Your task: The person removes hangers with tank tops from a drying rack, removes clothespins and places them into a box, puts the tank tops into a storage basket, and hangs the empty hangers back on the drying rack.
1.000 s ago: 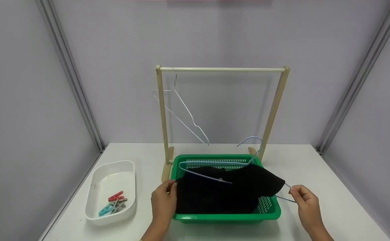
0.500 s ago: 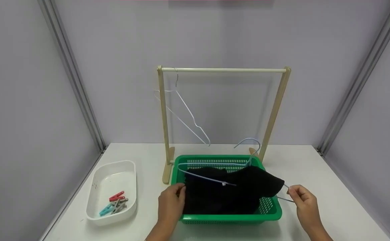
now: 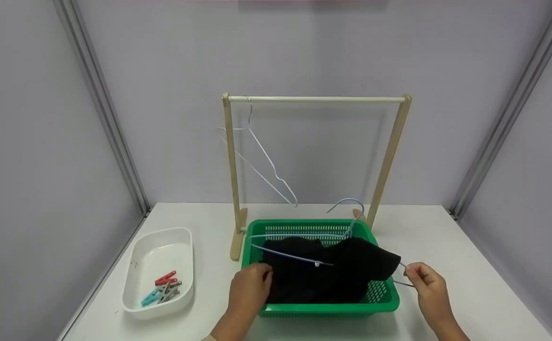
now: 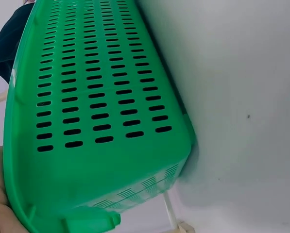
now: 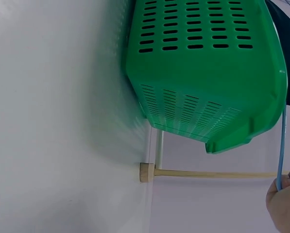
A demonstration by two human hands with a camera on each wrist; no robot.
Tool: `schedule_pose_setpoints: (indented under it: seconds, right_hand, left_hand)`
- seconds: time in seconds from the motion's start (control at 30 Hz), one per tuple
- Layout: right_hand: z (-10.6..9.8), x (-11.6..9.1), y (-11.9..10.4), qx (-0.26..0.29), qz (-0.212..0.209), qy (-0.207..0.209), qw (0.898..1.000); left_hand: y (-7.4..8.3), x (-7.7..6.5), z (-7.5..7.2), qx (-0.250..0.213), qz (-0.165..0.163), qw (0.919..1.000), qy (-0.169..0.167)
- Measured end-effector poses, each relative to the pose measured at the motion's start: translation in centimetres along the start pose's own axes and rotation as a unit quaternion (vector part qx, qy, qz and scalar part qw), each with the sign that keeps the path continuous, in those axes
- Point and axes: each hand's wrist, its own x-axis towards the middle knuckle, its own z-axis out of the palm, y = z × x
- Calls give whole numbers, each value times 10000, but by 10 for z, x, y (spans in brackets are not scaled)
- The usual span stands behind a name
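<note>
In the head view a black shirt (image 3: 314,279) lies in and over a green basket (image 3: 328,308). A light-blue wire hanger (image 3: 299,235) runs partly inside it. The hanger's right end pokes out of a short sleeve, and its left arm and hook stay outside the cloth. My right hand (image 3: 428,289) pinches that right end between thumb and fingers, to the right of the basket. At the shirt's left edge, over the basket's near-left rim, my left hand (image 3: 251,290) holds the cloth with bent fingers; its fingertips are partly hidden there.
Behind the basket stands a wooden rack (image 3: 314,100), with a white wire hanger (image 3: 271,163) hung at its left end. On the left, a white tray (image 3: 157,241) holds red, blue and grey clothespins (image 3: 166,293). Grey walls enclose the white table (image 3: 427,232).
My left hand has moved right and slightly down along the shirt's left side, drawing its edge inward. The blue hanger has shifted slightly left and down, with my right hand following a little.
</note>
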Motion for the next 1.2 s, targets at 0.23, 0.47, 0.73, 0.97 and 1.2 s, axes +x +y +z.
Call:
schedule_pose_setpoints:
  seconds: [0.23,0.47,0.73,0.97,1.2]
  right_hand:
    - [3,-1,-1,83,-144,-43,9999]
    - [4,0,-2,4,-74,-50,10000]
    - [4,0,-2,-12,-28,-104,9999]
    - [4,0,-1,-17,-29,-112,9999]
    - [4,0,0,48,-82,-104,9999]
  left_hand:
    - [3,3,0,262,202,9989,-341]
    - [4,6,3,340,281,9963,-737]
    - [6,8,1,324,236,9920,-1194]
    - [6,9,2,320,279,9903,-1326]
    - [9,7,-2,346,395,9939,-965]
